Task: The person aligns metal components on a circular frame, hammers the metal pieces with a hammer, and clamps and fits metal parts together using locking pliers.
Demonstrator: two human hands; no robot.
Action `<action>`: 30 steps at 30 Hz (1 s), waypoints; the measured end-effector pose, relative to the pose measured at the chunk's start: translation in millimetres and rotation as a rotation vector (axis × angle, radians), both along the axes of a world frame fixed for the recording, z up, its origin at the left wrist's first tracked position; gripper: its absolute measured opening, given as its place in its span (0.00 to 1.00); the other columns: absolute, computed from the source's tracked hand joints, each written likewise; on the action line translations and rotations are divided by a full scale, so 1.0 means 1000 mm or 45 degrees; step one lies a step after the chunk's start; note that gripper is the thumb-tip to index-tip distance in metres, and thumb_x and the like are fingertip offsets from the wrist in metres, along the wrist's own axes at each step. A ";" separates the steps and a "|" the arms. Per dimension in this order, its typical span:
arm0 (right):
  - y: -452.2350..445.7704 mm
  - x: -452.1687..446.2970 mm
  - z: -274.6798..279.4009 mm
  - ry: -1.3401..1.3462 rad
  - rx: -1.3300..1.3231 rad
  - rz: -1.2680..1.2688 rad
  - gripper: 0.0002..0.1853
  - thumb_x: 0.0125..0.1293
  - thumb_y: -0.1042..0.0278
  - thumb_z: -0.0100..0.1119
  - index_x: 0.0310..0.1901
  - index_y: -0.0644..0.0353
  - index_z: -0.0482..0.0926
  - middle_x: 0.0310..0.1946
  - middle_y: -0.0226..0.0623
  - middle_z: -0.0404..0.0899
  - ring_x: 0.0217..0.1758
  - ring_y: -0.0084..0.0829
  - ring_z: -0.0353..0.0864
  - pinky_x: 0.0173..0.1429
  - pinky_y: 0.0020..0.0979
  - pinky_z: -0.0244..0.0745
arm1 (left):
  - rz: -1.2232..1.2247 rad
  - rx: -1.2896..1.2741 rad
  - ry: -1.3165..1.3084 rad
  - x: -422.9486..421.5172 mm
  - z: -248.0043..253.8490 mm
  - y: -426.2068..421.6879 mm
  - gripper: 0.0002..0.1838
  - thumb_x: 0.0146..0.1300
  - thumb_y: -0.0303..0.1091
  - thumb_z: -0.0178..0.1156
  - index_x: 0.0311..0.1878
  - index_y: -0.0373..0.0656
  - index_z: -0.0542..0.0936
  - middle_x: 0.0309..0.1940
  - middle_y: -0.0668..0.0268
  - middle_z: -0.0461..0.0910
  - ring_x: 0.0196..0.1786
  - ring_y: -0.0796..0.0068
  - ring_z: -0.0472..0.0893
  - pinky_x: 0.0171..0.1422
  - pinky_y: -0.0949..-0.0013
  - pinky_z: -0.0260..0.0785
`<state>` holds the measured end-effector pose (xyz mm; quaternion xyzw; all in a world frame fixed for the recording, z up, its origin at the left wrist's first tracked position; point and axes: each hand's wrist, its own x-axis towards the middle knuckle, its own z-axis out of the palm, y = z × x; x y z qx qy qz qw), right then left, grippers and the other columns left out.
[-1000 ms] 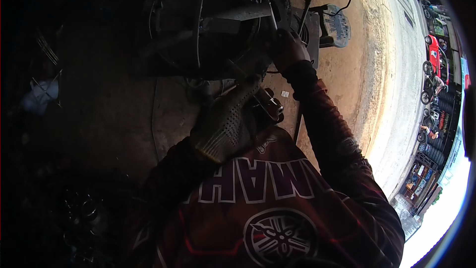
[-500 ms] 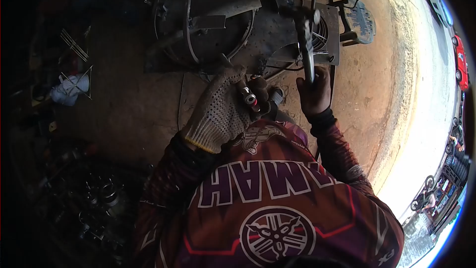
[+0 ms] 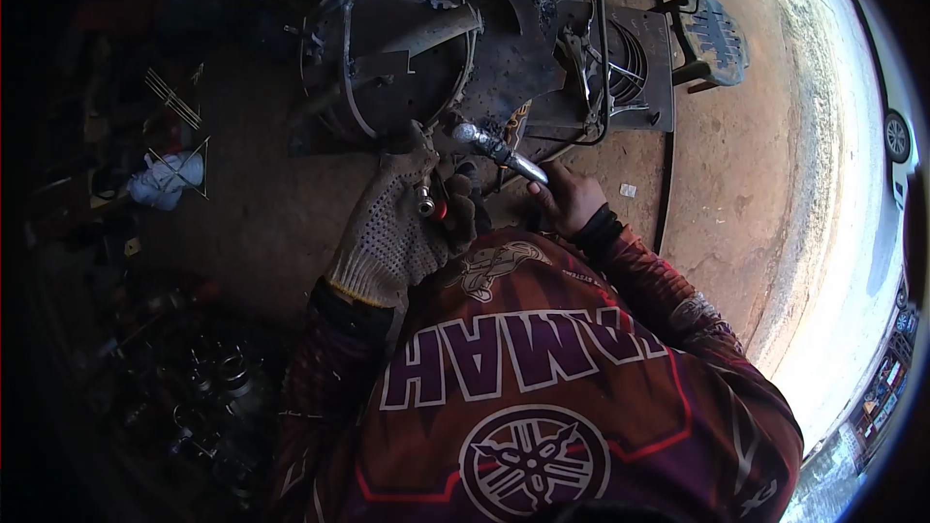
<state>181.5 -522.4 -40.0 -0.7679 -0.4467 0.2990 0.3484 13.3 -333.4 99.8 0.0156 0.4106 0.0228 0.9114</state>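
Observation:
My left hand (image 3: 392, 218) wears a dotted knit glove, its fingers closed round a tool with a round metal end (image 3: 425, 204) and a red part (image 3: 441, 210). A grey metal piece (image 3: 422, 138) sticks up past the gloved fingers; I cannot tell if it belongs to the same tool. My bare right hand (image 3: 573, 198) grips the shiny handle of a hammer (image 3: 499, 150). Its head lies just right of the gloved fingertips, close to the metal frame's lower edge. Whether the head touches anything is unclear.
Ahead lies a dark metal plate (image 3: 504, 63) with a round bar frame (image 3: 350, 68) and loose flat offcuts. A chair (image 3: 712, 39) stands to the right. On the left are a pale cloth bundle (image 3: 167, 180) and thin rods (image 3: 174, 99); dark metal parts (image 3: 218, 378) lie lower left.
The hammer has swung down and left, from above the plate's right side to beside my left hand. My left hand keeps its hold. The whole view has shifted slightly.

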 end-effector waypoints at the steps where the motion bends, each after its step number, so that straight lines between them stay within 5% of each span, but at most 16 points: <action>1: 0.005 -0.001 0.000 0.011 0.008 0.001 0.21 0.71 0.46 0.53 0.45 0.59 0.74 0.27 0.48 0.80 0.32 0.55 0.82 0.36 0.49 0.76 | -0.025 -0.002 -0.040 0.000 0.001 0.001 0.17 0.70 0.47 0.55 0.49 0.43 0.80 0.46 0.59 0.82 0.46 0.62 0.83 0.51 0.57 0.77; 4: 0.014 -0.002 -0.001 -0.024 -0.202 0.032 0.20 0.70 0.48 0.55 0.46 0.60 0.75 0.28 0.49 0.79 0.32 0.54 0.81 0.35 0.48 0.75 | -0.039 -0.042 -0.111 -0.003 -0.005 0.000 0.19 0.69 0.47 0.55 0.50 0.41 0.80 0.46 0.58 0.82 0.46 0.61 0.83 0.51 0.57 0.77; 10: 0.004 -0.004 -0.006 -0.111 0.267 0.023 0.20 0.69 0.47 0.55 0.43 0.59 0.73 0.24 0.47 0.79 0.29 0.55 0.81 0.33 0.50 0.75 | 0.068 -0.095 -0.079 0.002 0.000 0.000 0.21 0.69 0.46 0.53 0.50 0.36 0.80 0.45 0.58 0.82 0.45 0.61 0.83 0.52 0.56 0.78; 13: 0.012 0.001 -0.007 -0.181 0.186 0.038 0.21 0.69 0.47 0.55 0.43 0.60 0.72 0.25 0.48 0.79 0.29 0.55 0.81 0.33 0.50 0.75 | -0.007 -0.064 -0.086 0.000 0.001 0.004 0.22 0.69 0.46 0.54 0.49 0.35 0.80 0.43 0.58 0.83 0.45 0.62 0.83 0.52 0.57 0.78; 16: 0.023 0.007 -0.005 -0.027 -0.291 0.060 0.21 0.69 0.47 0.55 0.45 0.60 0.72 0.27 0.50 0.78 0.31 0.56 0.80 0.34 0.50 0.74 | -0.093 0.011 -0.077 -0.003 0.003 0.007 0.20 0.68 0.47 0.56 0.51 0.38 0.79 0.44 0.59 0.81 0.44 0.63 0.83 0.50 0.57 0.79; 21: 0.004 0.000 -0.003 -0.084 0.258 0.014 0.21 0.69 0.47 0.54 0.43 0.61 0.71 0.25 0.50 0.79 0.30 0.56 0.80 0.34 0.50 0.75 | -0.078 -0.010 -0.062 -0.011 -0.001 0.007 0.19 0.70 0.46 0.57 0.54 0.41 0.77 0.45 0.59 0.80 0.44 0.64 0.84 0.49 0.56 0.80; 25: 0.010 0.000 -0.006 -0.145 0.246 0.046 0.22 0.70 0.47 0.54 0.43 0.62 0.72 0.25 0.50 0.79 0.30 0.55 0.81 0.34 0.50 0.75 | -0.039 -0.048 -0.117 -0.008 0.001 0.006 0.22 0.69 0.47 0.54 0.54 0.38 0.78 0.46 0.57 0.81 0.45 0.62 0.83 0.50 0.56 0.79; 27: 0.023 0.001 -0.001 -0.026 -0.316 0.082 0.23 0.68 0.47 0.55 0.45 0.63 0.72 0.26 0.50 0.79 0.29 0.55 0.80 0.34 0.49 0.75 | -0.045 -0.081 -0.183 -0.011 -0.003 0.006 0.23 0.69 0.48 0.52 0.52 0.36 0.79 0.47 0.56 0.82 0.45 0.61 0.83 0.51 0.55 0.77; 30: 0.017 -0.011 0.003 -0.029 -0.125 0.050 0.23 0.68 0.47 0.56 0.44 0.63 0.72 0.26 0.49 0.78 0.29 0.54 0.80 0.33 0.49 0.74 | -0.104 -0.062 -0.150 -0.020 -0.009 0.010 0.23 0.69 0.47 0.52 0.54 0.38 0.78 0.49 0.56 0.81 0.47 0.60 0.82 0.52 0.55 0.77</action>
